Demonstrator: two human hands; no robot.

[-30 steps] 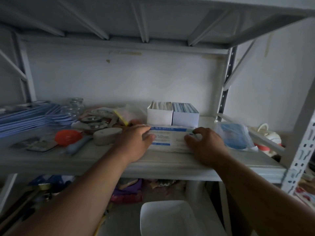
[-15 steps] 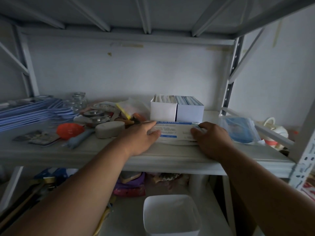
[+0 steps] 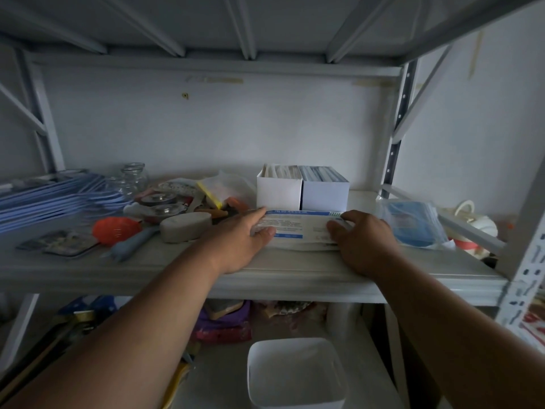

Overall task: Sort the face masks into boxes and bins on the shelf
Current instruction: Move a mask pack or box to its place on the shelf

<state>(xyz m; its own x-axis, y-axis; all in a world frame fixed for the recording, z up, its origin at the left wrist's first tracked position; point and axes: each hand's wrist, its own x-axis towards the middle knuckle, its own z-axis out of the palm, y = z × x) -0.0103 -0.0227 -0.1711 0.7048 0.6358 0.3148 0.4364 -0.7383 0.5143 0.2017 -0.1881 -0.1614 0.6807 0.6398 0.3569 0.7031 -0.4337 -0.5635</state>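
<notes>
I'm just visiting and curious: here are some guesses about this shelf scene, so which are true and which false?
1. Both hands are on the flat mask packet. True: the left hand grips its left end and the right hand its right end.
2. The packet is already inside a box. False: it lies on the shelf in front of the two white boxes.
3. The two white boxes stand side by side. True.
4. The white bin sits on the same shelf as the boxes. False: it is lower down, under that shelf.
5. The orange object is right of the boxes. False: it is to their left.
</notes>
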